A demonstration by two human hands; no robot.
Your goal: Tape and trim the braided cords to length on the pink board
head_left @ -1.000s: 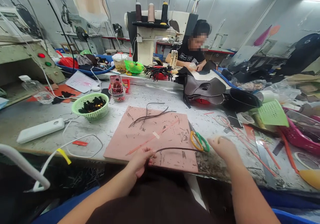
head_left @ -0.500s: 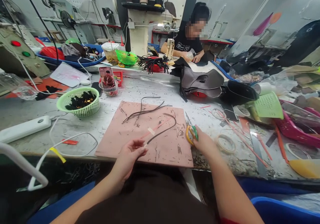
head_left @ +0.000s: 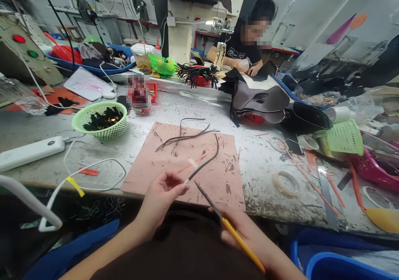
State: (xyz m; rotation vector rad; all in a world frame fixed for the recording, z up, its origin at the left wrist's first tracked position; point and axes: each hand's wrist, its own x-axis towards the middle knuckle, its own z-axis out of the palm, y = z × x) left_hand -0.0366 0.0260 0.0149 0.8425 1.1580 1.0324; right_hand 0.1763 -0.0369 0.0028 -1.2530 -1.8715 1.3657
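Note:
My left hand (head_left: 166, 190) pinches one end of a dark braided cord (head_left: 205, 162) between thumb and fingers, and a pale tip shows at the pinch. The cord curves away over a pinkish board (head_left: 146, 172). In my right hand (head_left: 238, 226) is a pair of scissors (head_left: 229, 226) with yellow handles. Their pointed blades look closed together and aim up and left, with the tip just right of the pinched cord end. More thin dark cords (head_left: 183, 138) lie crossed on the far part of the board.
Left of the board stands a green basket (head_left: 116, 129) of black pieces, near a white cable (head_left: 123, 176). A tape roll (head_left: 286, 184) and a metal ruler (head_left: 327, 201) lie to the right. Behind are grey-brown leather pieces (head_left: 260, 101). A co-worker (head_left: 243, 43) sits across the table.
My right hand has lifted the scissors from beside the board's right edge and brought them left and nearer to me. My left hand keeps hold of the cord, and the view has shifted slightly.

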